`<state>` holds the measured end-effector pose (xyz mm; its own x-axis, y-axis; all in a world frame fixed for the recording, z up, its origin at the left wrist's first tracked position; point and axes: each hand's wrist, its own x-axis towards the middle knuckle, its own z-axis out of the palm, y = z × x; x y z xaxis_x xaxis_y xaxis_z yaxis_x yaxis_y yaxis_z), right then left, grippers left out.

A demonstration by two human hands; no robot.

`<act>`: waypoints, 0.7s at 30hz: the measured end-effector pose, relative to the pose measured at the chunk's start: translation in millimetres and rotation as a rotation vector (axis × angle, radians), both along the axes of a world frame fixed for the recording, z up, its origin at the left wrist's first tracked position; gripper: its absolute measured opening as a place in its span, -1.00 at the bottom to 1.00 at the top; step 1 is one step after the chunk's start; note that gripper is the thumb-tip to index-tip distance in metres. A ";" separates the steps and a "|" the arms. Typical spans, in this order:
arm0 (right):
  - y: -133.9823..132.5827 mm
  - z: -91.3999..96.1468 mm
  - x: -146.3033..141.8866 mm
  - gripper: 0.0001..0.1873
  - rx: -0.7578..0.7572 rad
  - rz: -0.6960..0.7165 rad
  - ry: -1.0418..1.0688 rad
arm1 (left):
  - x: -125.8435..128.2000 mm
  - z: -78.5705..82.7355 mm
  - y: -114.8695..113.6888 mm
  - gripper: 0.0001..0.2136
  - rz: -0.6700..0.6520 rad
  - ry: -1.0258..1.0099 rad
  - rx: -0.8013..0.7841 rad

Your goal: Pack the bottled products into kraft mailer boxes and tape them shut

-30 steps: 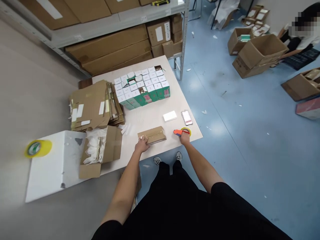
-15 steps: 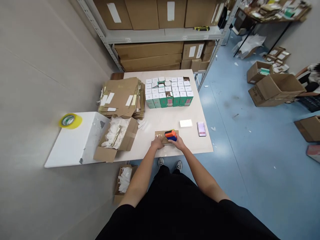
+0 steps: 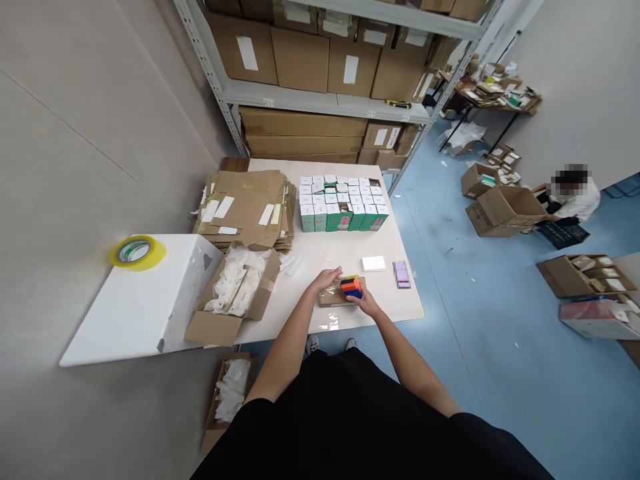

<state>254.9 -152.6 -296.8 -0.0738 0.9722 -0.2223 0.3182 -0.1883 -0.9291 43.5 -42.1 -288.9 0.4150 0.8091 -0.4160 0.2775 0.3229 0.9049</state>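
Note:
My right hand grips an orange and blue tape dispenser above a small brown cardboard box near the table's front edge. Shiny clear tape shows on the box's left part. My left hand is over the box's upper left corner, fingers stretched toward the dispenser and holding nothing visible. Beyond the right hand lie a white rectangular pad or box and a purple item, blurred out. Rows of green and white boxes stand at the table's back.
Left are stacked flattened cardboard, an open carton of white packing material and a yellow tape roll on a white block. A metal shelf stands behind the table. A person sits among cartons at right.
My left hand has lifted from the box's left side and moved up to its far edge. The right hand still holds the tape dispenser over the box. The camera view has shifted.

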 end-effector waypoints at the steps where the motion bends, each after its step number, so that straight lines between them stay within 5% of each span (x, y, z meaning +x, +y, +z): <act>1: -0.3 0.8 -0.9 -0.29 -0.005 0.001 -0.004 | 1.8 3.7 3.6 -0.51 -0.055 -0.077 -0.009; 6: 0.7 7.8 -4.9 -0.29 -0.027 0.001 -0.039 | 2.3 13.6 10.0 -0.65 -0.174 -0.135 0.079; 16: 8.1 20.4 0.9 -0.48 0.055 -0.018 -0.237 | -6.4 16.7 -2.6 -0.80 0.094 0.005 0.234; 21: 30.5 32.1 22.3 -0.48 0.014 0.146 -0.370 | -9.1 13.4 -18.7 -0.76 0.259 0.111 0.244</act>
